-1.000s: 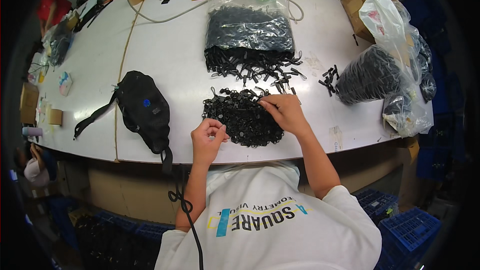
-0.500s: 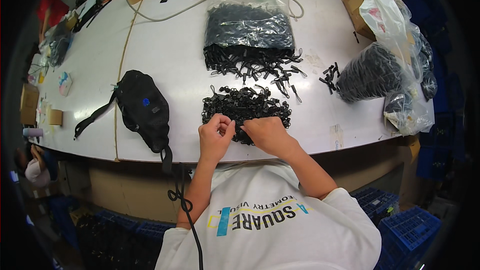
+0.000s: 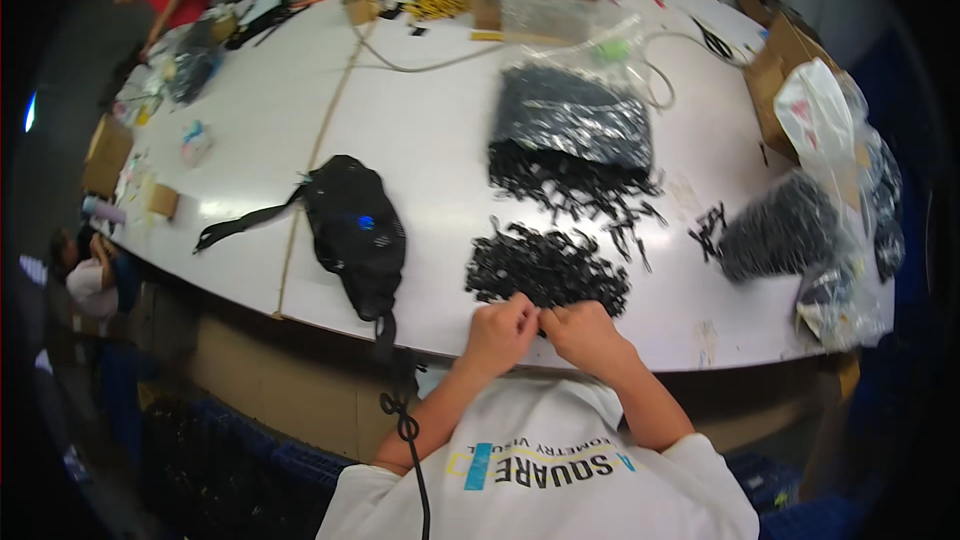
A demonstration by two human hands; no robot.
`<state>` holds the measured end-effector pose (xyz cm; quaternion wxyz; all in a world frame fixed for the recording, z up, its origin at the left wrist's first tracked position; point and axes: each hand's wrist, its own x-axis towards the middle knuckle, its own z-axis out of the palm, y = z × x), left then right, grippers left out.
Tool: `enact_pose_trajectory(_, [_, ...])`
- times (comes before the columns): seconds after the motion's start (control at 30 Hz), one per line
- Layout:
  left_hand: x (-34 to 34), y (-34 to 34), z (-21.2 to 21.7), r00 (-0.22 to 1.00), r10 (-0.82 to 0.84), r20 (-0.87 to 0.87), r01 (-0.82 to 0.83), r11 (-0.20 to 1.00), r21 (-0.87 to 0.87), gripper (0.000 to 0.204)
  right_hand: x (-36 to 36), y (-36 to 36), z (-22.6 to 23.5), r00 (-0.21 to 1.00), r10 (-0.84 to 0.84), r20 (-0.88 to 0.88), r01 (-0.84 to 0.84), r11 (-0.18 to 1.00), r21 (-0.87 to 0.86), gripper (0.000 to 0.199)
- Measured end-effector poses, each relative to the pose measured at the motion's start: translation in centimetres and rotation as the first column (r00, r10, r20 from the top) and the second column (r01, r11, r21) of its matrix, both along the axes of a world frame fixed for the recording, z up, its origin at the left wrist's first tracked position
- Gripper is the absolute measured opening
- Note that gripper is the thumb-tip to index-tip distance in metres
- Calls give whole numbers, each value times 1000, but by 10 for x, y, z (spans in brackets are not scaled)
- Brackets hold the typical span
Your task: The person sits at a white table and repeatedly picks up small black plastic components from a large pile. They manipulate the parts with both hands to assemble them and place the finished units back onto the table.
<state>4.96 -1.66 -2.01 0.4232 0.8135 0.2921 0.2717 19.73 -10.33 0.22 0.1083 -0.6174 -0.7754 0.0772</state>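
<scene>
Black plastic parts [image 3: 548,268] are heaped on the white desk [image 3: 430,150], just beyond both hands. The left hand [image 3: 498,332] and right hand [image 3: 583,330] are pressed together at the desk edge, fingers pinched narrow on a small piece. A black bag [image 3: 355,230] lies left; an open sack of parts [image 3: 570,120] sits behind.

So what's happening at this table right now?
A person at a white table has both hands together at its near edge, the left hand and right hand pinching something small and black between them, beside a pile of small black parts. Further back lies an open clear bag of the same parts; a black pouch lies to the left.
</scene>
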Motion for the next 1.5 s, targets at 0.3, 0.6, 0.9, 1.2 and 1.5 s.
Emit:
enact_pose_trajectory(0.3, [-3, -4, 4, 979, 119, 164, -31, 889, -456, 20, -13, 5, -7, 953, -147, -265, 204, 958, 201, 20])
enact_pose_trajectory(0.6, [-13, 10, 1, 991, -93, 94, 131, 792, -597, 29, -10, 4, 4, 938, -75, -339, 118, 987, 108, 15])
enact_pose_trajectory(0.9, [-6, 7, 3, 969, 218, 114, -231, 965, 125, 28, -13, 8, 9, 886, -148, -440, 218, 969, 114, 20])
enact_pose_trajectory(1.2, [12, 11, 5, 942, 164, 293, -28, 908, -419, 13, -4, 8, 6, 795, -97, -598, 204, 973, 113, 22])
enact_pose_trajectory(1.5, [4, 0, -10, 908, 168, 384, 154, 717, -680, 12, -4, -6, -6, 777, -163, -608, 237, 971, 43, 19])
